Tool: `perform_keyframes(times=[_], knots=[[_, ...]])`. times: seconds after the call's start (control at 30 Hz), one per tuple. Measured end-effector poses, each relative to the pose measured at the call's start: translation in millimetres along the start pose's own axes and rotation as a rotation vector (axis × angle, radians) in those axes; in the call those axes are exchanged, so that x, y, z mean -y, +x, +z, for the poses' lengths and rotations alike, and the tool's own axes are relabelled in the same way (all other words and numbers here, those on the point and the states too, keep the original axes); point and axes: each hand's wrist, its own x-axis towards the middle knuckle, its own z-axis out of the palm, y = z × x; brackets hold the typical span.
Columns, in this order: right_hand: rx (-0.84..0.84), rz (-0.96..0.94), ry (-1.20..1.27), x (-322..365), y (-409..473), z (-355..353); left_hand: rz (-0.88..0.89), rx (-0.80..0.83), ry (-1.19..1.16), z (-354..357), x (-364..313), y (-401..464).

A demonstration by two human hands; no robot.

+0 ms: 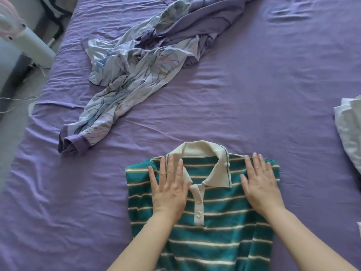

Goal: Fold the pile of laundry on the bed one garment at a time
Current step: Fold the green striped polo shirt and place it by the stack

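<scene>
A teal polo shirt [214, 231] with white stripes and a cream collar lies face up on the purple bed sheet [254, 106], its sides folded under into a narrow column. My left hand [169, 189] presses flat on the shirt's left shoulder, fingers straight and spread. My right hand [260, 184] presses flat on the right shoulder in the same way. A crumpled floral blue-and-purple garment [129, 75] lies farther up the bed to the left.
A white garment [349, 126] sits at the bed's right edge. A pale fan or appliance [25, 38] with a cord stands beside the bed on the left. The bed's left edge runs diagonally by the floor.
</scene>
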Motion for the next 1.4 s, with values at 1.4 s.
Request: perform_keyframes(times=[1.4], knots=[[0.136, -0.298, -0.075, 51, -196, 57, 0.091, 0.208, -0.058, 40, -51, -192]])
